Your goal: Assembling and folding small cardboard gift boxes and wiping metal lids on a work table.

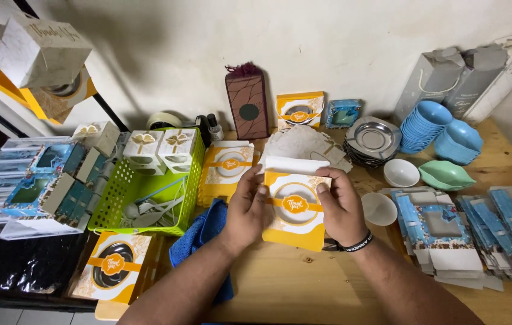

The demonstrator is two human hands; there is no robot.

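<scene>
— What were the hands doing?
— The left hand and right hand each gripped a side of the yellow-and-white cardboard window box, held above the wooden table near its front edge, beside a blue cloth.

Left grip, right grip clasped.

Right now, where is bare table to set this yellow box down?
Bare wood lies below the yellow box, between both forearms. Crowded: blue cloth and green basket beside the left hand; white bowl and blue flat cartons beside the right hand.
</scene>
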